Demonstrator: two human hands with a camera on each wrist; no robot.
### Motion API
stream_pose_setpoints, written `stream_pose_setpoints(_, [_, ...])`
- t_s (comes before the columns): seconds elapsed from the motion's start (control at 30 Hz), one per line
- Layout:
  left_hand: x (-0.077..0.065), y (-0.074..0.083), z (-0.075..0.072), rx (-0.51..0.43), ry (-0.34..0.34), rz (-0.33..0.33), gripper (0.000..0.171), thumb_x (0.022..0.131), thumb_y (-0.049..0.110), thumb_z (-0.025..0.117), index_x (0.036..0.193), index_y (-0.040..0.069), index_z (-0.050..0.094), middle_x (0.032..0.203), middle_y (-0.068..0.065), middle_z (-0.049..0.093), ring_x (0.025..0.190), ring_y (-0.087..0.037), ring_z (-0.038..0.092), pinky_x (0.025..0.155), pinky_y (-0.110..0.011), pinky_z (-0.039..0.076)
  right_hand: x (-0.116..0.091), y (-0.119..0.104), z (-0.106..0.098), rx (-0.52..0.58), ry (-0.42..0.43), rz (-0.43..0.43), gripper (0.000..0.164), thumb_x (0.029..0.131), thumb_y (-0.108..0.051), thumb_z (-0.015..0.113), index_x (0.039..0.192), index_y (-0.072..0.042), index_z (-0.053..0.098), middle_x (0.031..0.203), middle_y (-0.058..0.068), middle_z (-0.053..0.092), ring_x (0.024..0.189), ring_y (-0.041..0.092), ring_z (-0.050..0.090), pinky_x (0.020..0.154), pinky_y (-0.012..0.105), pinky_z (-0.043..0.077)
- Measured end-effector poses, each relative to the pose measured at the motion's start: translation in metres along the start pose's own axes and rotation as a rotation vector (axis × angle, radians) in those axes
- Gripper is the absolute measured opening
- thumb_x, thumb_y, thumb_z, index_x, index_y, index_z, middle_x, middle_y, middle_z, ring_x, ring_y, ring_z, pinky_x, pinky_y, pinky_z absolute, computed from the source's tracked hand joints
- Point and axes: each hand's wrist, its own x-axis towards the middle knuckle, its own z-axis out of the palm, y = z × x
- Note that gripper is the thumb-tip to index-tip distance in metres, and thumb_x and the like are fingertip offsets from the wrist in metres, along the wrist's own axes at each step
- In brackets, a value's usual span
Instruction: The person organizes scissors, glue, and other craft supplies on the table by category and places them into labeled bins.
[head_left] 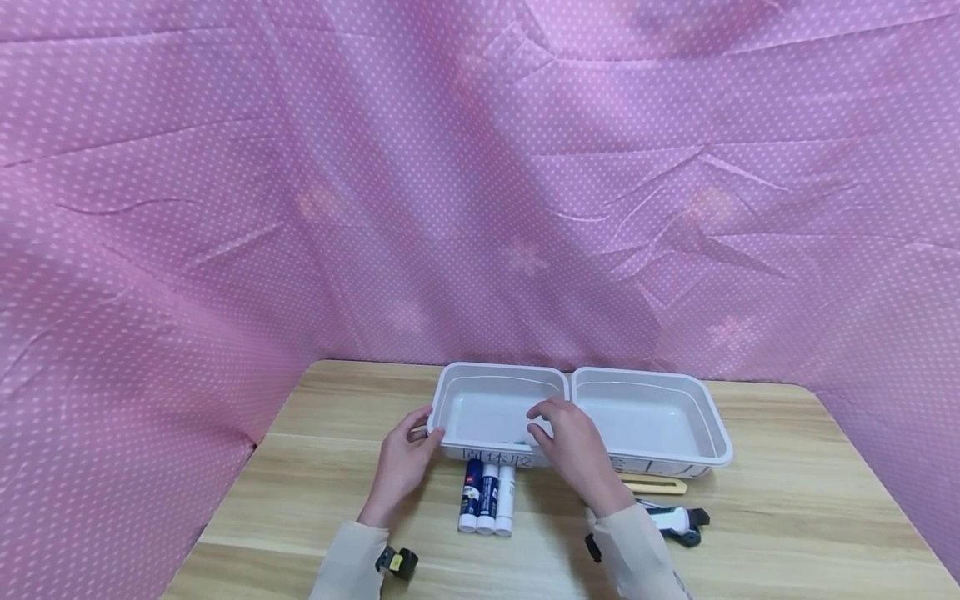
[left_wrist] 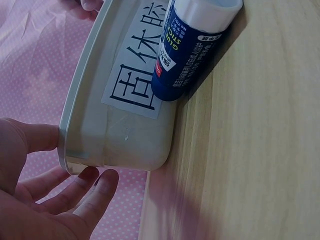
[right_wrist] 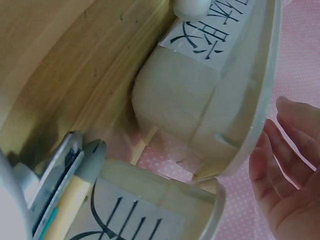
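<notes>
Head view: two white trays stand end to end on one wooden bench [head_left: 795,500], the left tray [head_left: 480,408] just beside the right tray [head_left: 637,417]; the left hand [head_left: 405,467] pinches the outer end of the left tray's rim, thumb on one side and fingers around the corner; the right hand [head_left: 573,446] is over the inner end of the same tray, fingers loosely bent and thumb apart, with nothing visible between them; three glue sticks [head_left: 487,498] lie side by side on the bench in front of the left tray, white ends toward the person; one yellow cutter [head_left: 660,485] lies in front of the right tray; at least one black-and-white tool [head_left: 675,520] lies nearer the person, partly hidden by the right forearm, so the full count there cannot be told.

Left wrist view: one paper label [left_wrist: 137,65] with black characters is fixed to the left tray's front wall.
</notes>
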Motion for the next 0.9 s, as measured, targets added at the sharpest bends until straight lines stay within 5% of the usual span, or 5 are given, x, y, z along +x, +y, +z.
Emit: stream_pose_setpoints(0.9, [0.001, 0.0, 0.0, 0.013, 0.013, 0.011, 0.048, 0.099, 0.012, 0.067, 0.144, 0.002, 0.054, 0.139, -0.024, 0.059, 0.122, -0.04, 0.064, 0.097, -0.04, 0.058, -0.015, -0.029, -0.032, -0.002, 0.067, -0.077, 0.029, 0.09, -0.026, 0.081, 0.116, -0.015, 0.072, 0.113, 0.001, 0.072, 0.101, 0.02, 0.069, 0.087, 0.038, 0.06])
